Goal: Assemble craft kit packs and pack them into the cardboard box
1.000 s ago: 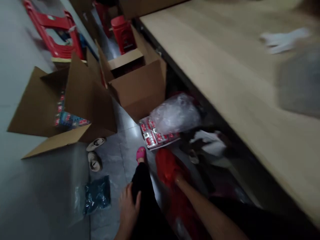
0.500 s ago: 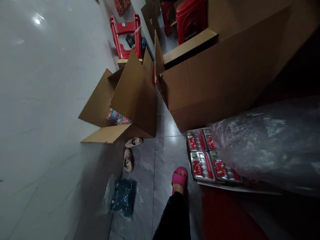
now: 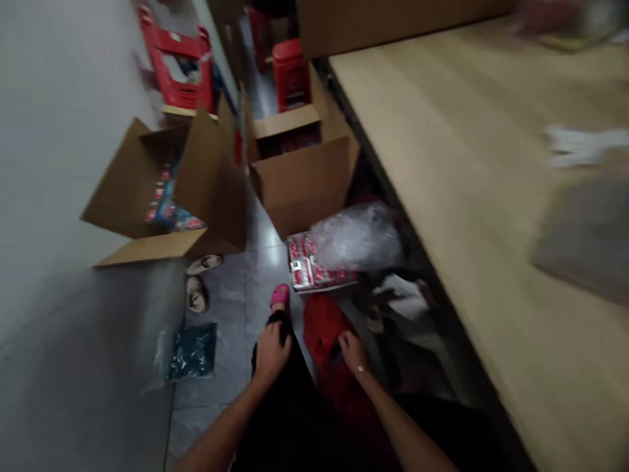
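Note:
Low in the head view, my left hand (image 3: pixel 272 352) is at the knee of my black trouser leg (image 3: pixel 295 400), fingers bent over the cloth. My right hand (image 3: pixel 352 352) is closed beside a red, cloth-like thing (image 3: pixel 322 321). Something small and dark shows by its fingertips, too blurred to name. Ahead of my hands, a tray of red-and-silver packs (image 3: pixel 307 272) rests on the floor, with a clear plastic bag (image 3: pixel 361 236) lying partly over it. My foot in a pink slipper (image 3: pixel 280 296) stands just left of the tray.
Two open cardboard boxes (image 3: pixel 211 190) (image 3: pixel 304 180) with packs inside stand ahead. A wooden table (image 3: pixel 442 164) runs along the right. Light shoes (image 3: pixel 197 293) and a dark teal packet (image 3: pixel 194 351) lie on the left floor. Red stools (image 3: pixel 292 75) stand behind.
Both my hands have come into view at the bottom. My view has swung right, so the table now shows; the boxes, packs and slipper appear smaller and further left.

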Tool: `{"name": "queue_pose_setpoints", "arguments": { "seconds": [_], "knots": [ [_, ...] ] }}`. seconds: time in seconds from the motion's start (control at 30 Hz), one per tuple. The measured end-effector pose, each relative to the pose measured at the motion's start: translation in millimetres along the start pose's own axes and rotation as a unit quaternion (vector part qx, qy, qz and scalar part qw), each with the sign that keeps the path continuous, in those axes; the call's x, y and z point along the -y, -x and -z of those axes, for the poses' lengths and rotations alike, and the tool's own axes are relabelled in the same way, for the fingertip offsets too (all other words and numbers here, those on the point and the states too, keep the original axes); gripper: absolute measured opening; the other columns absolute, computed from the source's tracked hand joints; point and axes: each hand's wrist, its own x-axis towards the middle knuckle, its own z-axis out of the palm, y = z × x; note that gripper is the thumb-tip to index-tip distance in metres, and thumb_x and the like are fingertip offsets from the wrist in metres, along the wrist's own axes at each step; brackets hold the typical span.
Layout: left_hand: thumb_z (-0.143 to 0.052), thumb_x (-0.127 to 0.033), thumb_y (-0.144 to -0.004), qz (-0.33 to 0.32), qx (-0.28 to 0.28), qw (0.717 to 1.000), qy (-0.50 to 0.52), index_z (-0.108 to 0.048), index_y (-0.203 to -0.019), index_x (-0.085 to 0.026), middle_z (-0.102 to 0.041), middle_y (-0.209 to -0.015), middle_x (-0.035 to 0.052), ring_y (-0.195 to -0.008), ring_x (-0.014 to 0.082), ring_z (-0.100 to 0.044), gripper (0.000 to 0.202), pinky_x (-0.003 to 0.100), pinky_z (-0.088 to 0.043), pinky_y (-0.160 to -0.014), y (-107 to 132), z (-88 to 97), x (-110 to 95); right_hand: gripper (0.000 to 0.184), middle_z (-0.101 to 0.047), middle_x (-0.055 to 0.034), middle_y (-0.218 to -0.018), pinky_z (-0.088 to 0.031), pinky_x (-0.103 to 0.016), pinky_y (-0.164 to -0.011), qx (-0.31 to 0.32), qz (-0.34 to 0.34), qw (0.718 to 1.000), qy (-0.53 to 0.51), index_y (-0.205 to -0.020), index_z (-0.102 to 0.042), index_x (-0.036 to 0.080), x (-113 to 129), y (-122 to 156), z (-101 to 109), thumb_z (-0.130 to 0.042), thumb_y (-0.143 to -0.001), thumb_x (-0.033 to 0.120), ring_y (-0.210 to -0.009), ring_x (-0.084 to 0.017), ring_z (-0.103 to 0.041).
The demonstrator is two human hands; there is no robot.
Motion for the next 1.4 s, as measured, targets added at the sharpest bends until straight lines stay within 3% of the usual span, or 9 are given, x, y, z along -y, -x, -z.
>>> {"name": "queue_pose_setpoints", "arguments": {
  "seconds": [0.2, 0.4, 0.5, 0.63, 0.83, 0.97, 1.1, 1.23, 1.4],
  "knots": [
    [-0.043, -0.026, -0.086, -0.173, -0.051, 0.979, 0.093, -0.054, -0.111, -0.013, -0.061, -0.109, 0.0134, -0.106, 0.0242, -0.056, 0.03, 0.042, -0.045, -0.094, 17, 16.2, -55, 0.032, -0.068, -0.007, -0.075, -0.05, -0.029, -0.066, -0.113, -0.039, 0.985, -0.123, -0.089, -0.062, 0.016, 9, 90, 103, -0.041, -0.085, 0.04, -0.071, -0.019, -0.064],
    [-0.045, -0.029, -0.09, -0.507, -0.029, 0.859, 0.059, -0.051, -0.124, -0.018, -0.061, -0.118, 0.0114, -0.109, 0.0222, -0.056, 0.036, 0.039, -0.045, -0.094, 96, 64.6, -160, 0.03, -0.064, -0.0022, -0.074, -0.048, -0.029, -0.065, -0.171, -0.002, 0.927, -0.335, -0.086, -0.06, 0.019, 53, 169, 166, -0.05, -0.08, 0.046, -0.069, -0.017, -0.06],
    [-0.04, -0.026, -0.093, -0.551, 0.017, 0.831, 0.077, -0.061, -0.109, -0.018, -0.067, -0.09, 0.0063, -0.082, 0.0162, -0.063, 0.028, 0.028, -0.051, -0.073, 128, 75.8, -198, 0.025, -0.06, 0.0011, -0.066, -0.046, -0.027, -0.061, -0.152, 0.0, 0.916, -0.372, -0.089, -0.058, 0.019, 65, 214, 192, -0.053, -0.08, 0.042, -0.063, -0.014, -0.057],
    [-0.046, -0.029, -0.091, -0.526, 0.098, 0.825, 0.181, -0.064, -0.101, -0.019, -0.069, -0.09, 0.0042, -0.082, 0.0146, -0.065, 0.023, 0.024, -0.051, -0.074, 157, 81.1, -232, 0.033, -0.055, 0.0049, -0.064, -0.04, -0.022, -0.05, -0.103, 0.004, 0.906, -0.41, -0.107, -0.055, 0.021, 63, 272, 237, -0.058, -0.079, 0.039, -0.054, -0.011, -0.051],
    [-0.046, -0.042, -0.086, -0.381, 0.285, 0.838, 0.267, -0.066, -0.095, -0.014, -0.069, -0.077, 0.0041, -0.067, 0.0155, -0.062, 0.036, 0.026, -0.051, -0.061, 190, 68.3, -300, 0.036, -0.054, 0.0027, -0.065, -0.037, -0.019, -0.044, -0.224, -0.067, 0.853, -0.466, -0.09, -0.058, 0.019, 8, 356, 322, -0.064, -0.075, 0.052, -0.052, -0.009, -0.045],
    [-0.052, -0.043, -0.082, -0.388, 0.33, 0.817, 0.271, -0.066, -0.098, -0.014, -0.07, -0.089, 0.0058, -0.079, 0.0171, -0.064, 0.036, 0.028, -0.052, -0.072, 201, 52.4, -337, 0.041, -0.061, -0.0026, -0.08, -0.045, -0.024, -0.054, -0.322, -0.083, 0.796, -0.506, -0.089, -0.06, 0.021, -40, 398, 359, -0.076, -0.064, 0.049, -0.062, -0.012, -0.054],
    [-0.052, -0.041, -0.084, -0.469, 0.298, 0.801, 0.221, -0.064, -0.102, -0.016, -0.069, -0.098, 0.0069, -0.091, 0.0189, -0.063, 0.034, 0.031, -0.051, -0.082, 208, 43.4, -359, 0.048, -0.064, -0.0039, -0.088, -0.05, -0.029, -0.065, -0.373, -0.106, 0.767, -0.511, -0.089, -0.061, 0.022, -76, 428, 380, -0.083, -0.054, 0.045, -0.07, -0.015, -0.059],
    [-0.047, -0.04, -0.087, -0.608, 0.184, 0.763, 0.117, -0.063, -0.103, -0.019, -0.068, -0.09, 0.0056, -0.086, 0.019, -0.063, 0.031, 0.03, -0.051, -0.077, 210, 35.7, -369, 0.049, -0.063, -0.0007, -0.072, -0.047, -0.028, -0.059, -0.458, -0.128, 0.758, -0.446, -0.088, -0.06, 0.02, -107, 443, 404, -0.08, -0.055, 0.05, -0.062, -0.014, -0.057],
    [-0.046, -0.035, -0.089, -0.703, 0.108, 0.7, 0.058, -0.064, -0.101, -0.02, -0.066, -0.082, 0.004, -0.077, 0.0174, -0.062, 0.026, 0.029, -0.051, -0.07, 209, 32.8, -372, 0.047, -0.057, 0.0021, -0.063, -0.041, -0.025, -0.052, -0.459, -0.112, 0.817, -0.331, -0.087, -0.059, 0.018, -131, 427, 432, -0.072, -0.06, 0.054, -0.055, -0.012, -0.052]
  ]
}}
